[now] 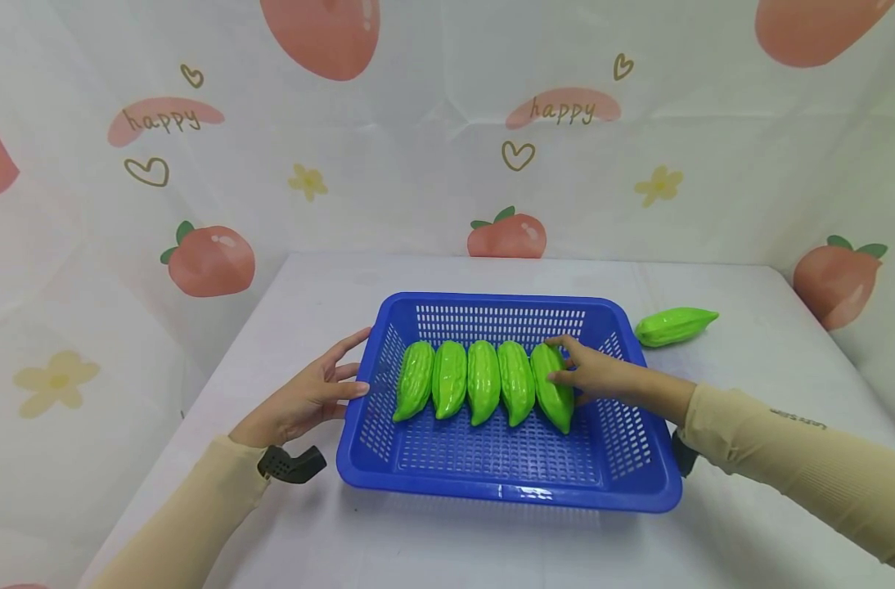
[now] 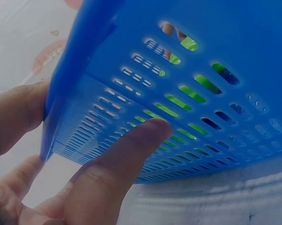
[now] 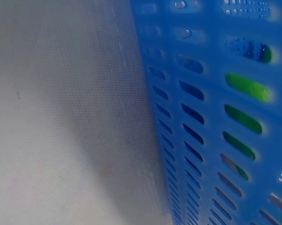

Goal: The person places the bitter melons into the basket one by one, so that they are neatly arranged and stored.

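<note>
A blue plastic basket with slotted walls holds a row of several glossy green bitter melons. At its right end, my right hand reaches over the basket's right rim and grips the rightmost bitter melon, which leans slightly. My left hand touches the basket's left side with fingers spread and fairly straight; in the left wrist view its thumb lies against the slotted outer wall. The right wrist view shows only the basket's outer wall, so the right hand's hold is hidden there.
Another green bitter melon lies on the white-covered table, behind and to the right of the basket. A white curtain printed with peaches, hearts and flowers hangs around the table.
</note>
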A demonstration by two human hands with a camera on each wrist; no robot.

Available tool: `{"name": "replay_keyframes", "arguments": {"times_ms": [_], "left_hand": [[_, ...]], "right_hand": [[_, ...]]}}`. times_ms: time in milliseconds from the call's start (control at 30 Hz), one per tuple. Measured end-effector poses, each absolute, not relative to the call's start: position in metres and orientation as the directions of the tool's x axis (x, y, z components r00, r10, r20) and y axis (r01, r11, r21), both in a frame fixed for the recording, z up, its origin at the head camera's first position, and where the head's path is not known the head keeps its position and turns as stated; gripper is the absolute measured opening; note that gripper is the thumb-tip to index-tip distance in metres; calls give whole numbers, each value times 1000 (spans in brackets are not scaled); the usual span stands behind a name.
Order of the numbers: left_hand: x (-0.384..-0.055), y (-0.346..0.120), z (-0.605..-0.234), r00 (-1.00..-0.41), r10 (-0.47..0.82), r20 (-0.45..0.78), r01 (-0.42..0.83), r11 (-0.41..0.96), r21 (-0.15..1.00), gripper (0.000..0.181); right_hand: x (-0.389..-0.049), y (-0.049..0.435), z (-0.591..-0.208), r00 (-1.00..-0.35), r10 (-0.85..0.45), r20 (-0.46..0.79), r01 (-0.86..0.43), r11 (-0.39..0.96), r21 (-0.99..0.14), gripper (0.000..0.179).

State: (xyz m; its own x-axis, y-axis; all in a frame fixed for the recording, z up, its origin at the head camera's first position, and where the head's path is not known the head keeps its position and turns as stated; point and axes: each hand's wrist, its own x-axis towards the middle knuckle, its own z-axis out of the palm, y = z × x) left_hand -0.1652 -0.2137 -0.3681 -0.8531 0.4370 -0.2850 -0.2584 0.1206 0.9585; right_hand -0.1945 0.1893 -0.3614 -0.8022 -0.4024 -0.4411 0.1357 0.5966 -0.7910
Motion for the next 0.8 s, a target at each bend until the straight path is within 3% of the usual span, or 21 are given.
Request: {"name": "replay_keyframes", "arguments": {"times_ms": [800], "left_hand": [[-166, -215, -371, -855, 434, -283, -257, 118, 959, 89]], "right_hand": [[-195, 188, -362, -811, -382, -444, 129, 623, -772, 61]]}}
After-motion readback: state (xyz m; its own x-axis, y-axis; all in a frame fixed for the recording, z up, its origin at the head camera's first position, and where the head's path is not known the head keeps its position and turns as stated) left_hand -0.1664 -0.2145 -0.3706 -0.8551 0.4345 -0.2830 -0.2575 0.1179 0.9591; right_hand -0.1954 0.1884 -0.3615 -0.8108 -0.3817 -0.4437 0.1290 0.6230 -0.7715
